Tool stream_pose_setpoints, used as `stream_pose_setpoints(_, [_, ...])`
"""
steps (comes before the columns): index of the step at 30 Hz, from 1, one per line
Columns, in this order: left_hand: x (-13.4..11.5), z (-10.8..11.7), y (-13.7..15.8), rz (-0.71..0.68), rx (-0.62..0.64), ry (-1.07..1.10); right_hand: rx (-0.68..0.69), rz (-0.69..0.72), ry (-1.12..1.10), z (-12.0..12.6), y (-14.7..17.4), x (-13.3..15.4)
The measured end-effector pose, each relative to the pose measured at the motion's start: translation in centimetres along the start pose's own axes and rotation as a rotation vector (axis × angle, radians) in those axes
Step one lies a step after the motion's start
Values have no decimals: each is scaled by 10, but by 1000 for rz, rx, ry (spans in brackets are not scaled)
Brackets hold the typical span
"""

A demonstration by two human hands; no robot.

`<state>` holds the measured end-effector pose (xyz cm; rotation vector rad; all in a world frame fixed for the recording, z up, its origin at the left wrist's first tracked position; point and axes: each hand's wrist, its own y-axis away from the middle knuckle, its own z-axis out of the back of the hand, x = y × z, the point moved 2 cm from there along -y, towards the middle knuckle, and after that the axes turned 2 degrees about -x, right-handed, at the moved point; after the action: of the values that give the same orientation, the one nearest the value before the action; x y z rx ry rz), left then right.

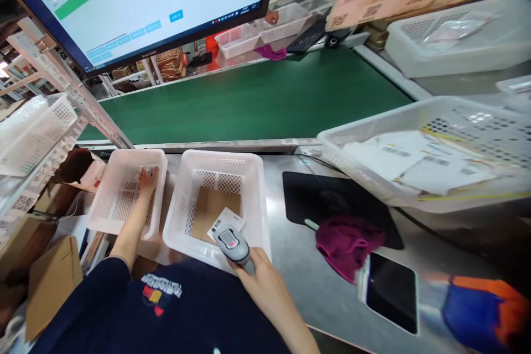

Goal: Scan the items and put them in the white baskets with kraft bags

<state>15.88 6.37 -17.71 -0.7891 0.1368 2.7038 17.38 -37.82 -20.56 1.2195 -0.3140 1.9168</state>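
My right hand (260,272) is wrapped round the handle of a grey barcode scanner (233,244). The scanner is over the near side of a white basket (174,227), its head close to a white label card (226,222) with a barcode. Under that card lies a flat brown cardboard piece (211,204) on the basket floor. My left hand (148,181) reaches into a second white basket (99,215) to the left. Its fingers are closed round something small and shiny that I cannot make out.
A monitor (166,16) hangs above a green conveyor belt (249,105). To the right, a white basket (373,182) holds white packets. A black mouse mat (298,199), maroon cloth (348,243) and dark-screened phone or tablet (392,290) lie on the metal table (290,265).
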Motion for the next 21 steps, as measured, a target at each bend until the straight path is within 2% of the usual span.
stream_pose_setpoints(5, [2,10,-9,46,44,82,-39,71,-72,3,-11,22])
stream_pose_setpoints(10, [-7,35,-3,29,179,403,-66,130,-142,-1,-18,25])
stream_pose_setpoints(12, [-12,41,9,-13,282,538,-79,136,-165,0,-22,27])
stream_pose_setpoints(15, [-23,38,39,-26,525,846,-97,174,-191,5,-28,41])
stream_pose_setpoints(18, [-37,22,75,108,747,1141,-129,250,-181,12,-33,66])
stream_pose_setpoints(21, [-51,4,105,256,828,1227,-165,305,-150,21,-38,89])
